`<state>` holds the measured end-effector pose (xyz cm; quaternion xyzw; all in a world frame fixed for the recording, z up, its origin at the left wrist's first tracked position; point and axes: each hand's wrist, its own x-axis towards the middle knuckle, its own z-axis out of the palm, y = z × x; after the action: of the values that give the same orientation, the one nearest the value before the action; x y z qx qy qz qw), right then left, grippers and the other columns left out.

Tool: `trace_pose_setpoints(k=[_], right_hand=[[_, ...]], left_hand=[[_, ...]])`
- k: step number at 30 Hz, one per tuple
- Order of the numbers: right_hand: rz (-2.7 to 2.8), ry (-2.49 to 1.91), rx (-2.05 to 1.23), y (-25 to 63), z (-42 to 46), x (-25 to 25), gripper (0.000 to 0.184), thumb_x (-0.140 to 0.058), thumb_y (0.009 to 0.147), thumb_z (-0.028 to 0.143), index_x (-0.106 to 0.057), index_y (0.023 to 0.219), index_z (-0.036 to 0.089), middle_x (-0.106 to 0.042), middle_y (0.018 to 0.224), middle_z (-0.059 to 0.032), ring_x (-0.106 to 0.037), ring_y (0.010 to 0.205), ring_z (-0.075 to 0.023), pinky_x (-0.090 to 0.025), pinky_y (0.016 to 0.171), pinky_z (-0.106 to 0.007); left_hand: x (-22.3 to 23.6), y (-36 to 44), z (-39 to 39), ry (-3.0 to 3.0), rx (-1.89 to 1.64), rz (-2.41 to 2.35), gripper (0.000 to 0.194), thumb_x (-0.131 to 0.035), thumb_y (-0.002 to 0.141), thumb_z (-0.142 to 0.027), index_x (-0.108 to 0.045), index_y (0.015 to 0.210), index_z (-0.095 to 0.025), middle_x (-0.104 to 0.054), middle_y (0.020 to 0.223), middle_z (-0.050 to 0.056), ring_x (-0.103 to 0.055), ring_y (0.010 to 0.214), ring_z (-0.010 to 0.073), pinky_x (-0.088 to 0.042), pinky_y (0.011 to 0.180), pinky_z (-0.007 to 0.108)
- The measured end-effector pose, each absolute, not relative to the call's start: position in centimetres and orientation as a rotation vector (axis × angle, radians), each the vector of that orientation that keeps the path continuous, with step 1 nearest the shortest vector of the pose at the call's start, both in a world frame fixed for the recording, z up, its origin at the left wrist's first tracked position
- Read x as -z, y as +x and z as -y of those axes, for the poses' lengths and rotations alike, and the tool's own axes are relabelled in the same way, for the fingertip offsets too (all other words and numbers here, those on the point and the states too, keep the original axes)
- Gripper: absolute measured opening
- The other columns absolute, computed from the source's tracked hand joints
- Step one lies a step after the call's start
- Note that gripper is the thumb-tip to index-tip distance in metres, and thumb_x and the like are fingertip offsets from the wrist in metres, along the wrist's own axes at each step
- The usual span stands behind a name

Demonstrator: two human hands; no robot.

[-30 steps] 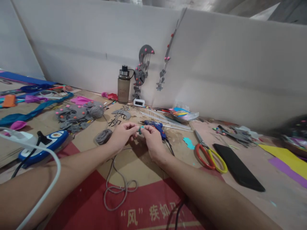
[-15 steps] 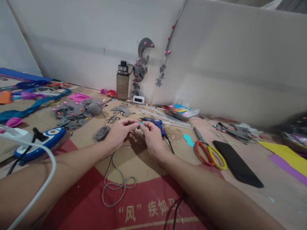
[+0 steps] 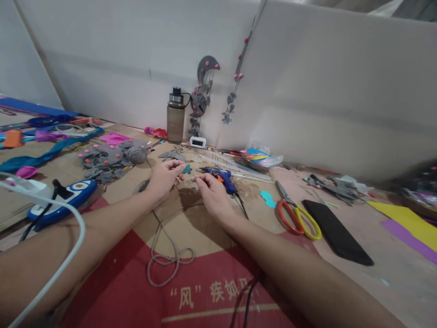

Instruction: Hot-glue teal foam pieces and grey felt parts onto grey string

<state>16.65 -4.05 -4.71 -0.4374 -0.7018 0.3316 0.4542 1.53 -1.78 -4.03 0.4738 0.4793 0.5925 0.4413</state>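
Observation:
My left hand [image 3: 165, 180] is closed in a pinch on a small teal felt piece [image 3: 187, 169], which sticks out past the fingertips. Just to its right, my right hand [image 3: 213, 196] has thumb and forefinger pressed together; whatever is between them is too small to name. A narrow gap separates the two hands. Behind the right fingers lies a blue glue gun [image 3: 229, 181] with its nozzle to the left. Grey cord [image 3: 175, 262] loops below the hands, and its coil is partly hidden by my left hand.
Scissors [image 3: 290, 218], a black phone [image 3: 336, 232] and a turquoise felt scrap [image 3: 268, 199] lie to the right. A blue power strip [image 3: 61, 202] and grey felt pieces with pompoms [image 3: 102, 157] are at left. A bottle [image 3: 175, 120] stands at the back.
My hands have moved apart from their joined position. The teal piece, mostly hidden between the fingers before, now shows at the left fingertips. My right fingers have shifted slightly down.

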Motion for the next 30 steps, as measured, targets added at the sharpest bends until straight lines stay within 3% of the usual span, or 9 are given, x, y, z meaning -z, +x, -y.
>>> trace_pose_setpoints(k=[6, 9, 13, 17, 22, 26, 30], right_hand=[[2.391, -0.548, -0.112, 16.2, 8.2, 2.0, 0.019, -0.040, 0.089, 0.019, -0.058, 0.091, 0.015, -0.060, 0.089, -0.0074, -0.050, 0.081, -0.0155, -0.040, 0.073, -0.029], [2.481, -0.233, 0.200, 16.5, 9.8, 0.3, 0.020, -0.044, 0.090, 0.030, -0.060, 0.085, 0.018, -0.061, 0.089, -0.0057, -0.049, 0.082, -0.0164, -0.037, 0.078, -0.033], [2.268, -0.424, 0.075, 18.4, 8.1, -1.5, 0.021, -0.044, 0.090, 0.031, -0.059, 0.090, 0.018, -0.061, 0.090, -0.0066, -0.052, 0.087, -0.0171, -0.039, 0.080, -0.033], [2.102, -1.116, 0.115, 21.2, 3.6, -1.3, 0.021, -0.042, 0.089, 0.030, -0.058, 0.088, 0.016, -0.062, 0.088, -0.0091, -0.054, 0.083, -0.0191, -0.040, 0.076, -0.032], [2.287, -1.819, -0.004, 23.6, 0.6, -0.1, 0.038, -0.044, 0.085, 0.046, -0.061, 0.071, 0.015, -0.064, 0.075, -0.0142, -0.058, 0.072, -0.0236, -0.038, 0.065, -0.032], [2.238, -1.634, -0.141, 23.3, 1.0, -0.6, 0.031, -0.044, 0.086, 0.039, -0.059, 0.070, 0.018, -0.063, 0.070, -0.0062, -0.054, 0.063, -0.0170, -0.034, 0.058, -0.027], [2.145, -1.334, -0.148, 22.2, 1.6, -1.0, 0.022, -0.045, 0.085, 0.031, -0.056, 0.070, 0.018, -0.060, 0.070, -0.0027, -0.052, 0.065, -0.0141, -0.037, 0.062, -0.026]], left_hand=[[3.4, 1.2, 1.5, 0.909, -1.513, -1.093, 0.006, -0.063, 0.074, -0.020, -0.060, 0.073, -0.015, -0.058, 0.054, -0.001, -0.049, 0.045, 0.0061, -0.034, 0.042, 0.017], [3.4, 1.1, 1.5, 0.860, -1.507, -1.037, 0.008, -0.064, 0.075, -0.022, -0.060, 0.071, -0.017, -0.059, 0.057, -0.001, -0.051, 0.049, 0.0072, -0.038, 0.044, 0.017], [3.6, 0.9, 1.4, 0.833, -1.533, -0.912, 0.011, -0.068, 0.070, -0.019, -0.059, 0.072, -0.015, -0.057, 0.057, -0.002, -0.054, 0.051, 0.0069, -0.040, 0.046, 0.016], [3.7, 0.9, 1.3, 0.867, -1.542, -0.898, 0.014, -0.070, 0.068, -0.020, -0.059, 0.074, -0.013, -0.058, 0.058, -0.001, -0.055, 0.051, 0.0066, -0.040, 0.045, 0.015], [3.9, 0.9, 1.2, 0.890, -1.590, -0.908, 0.017, -0.071, 0.066, -0.022, -0.059, 0.074, -0.013, -0.059, 0.057, -0.001, -0.056, 0.051, 0.0072, -0.039, 0.043, 0.015], [3.7, 0.6, 1.0, 0.841, -1.672, -0.937, 0.015, -0.070, 0.067, -0.020, -0.059, 0.074, -0.014, -0.057, 0.055, -0.002, -0.055, 0.049, 0.0065, -0.039, 0.043, 0.014], [2.7, -0.2, 0.9, 0.807, -1.699, -0.904, 0.012, -0.068, 0.069, -0.018, -0.058, 0.074, -0.014, -0.056, 0.054, -0.003, -0.054, 0.047, 0.0056, -0.039, 0.041, 0.012]])
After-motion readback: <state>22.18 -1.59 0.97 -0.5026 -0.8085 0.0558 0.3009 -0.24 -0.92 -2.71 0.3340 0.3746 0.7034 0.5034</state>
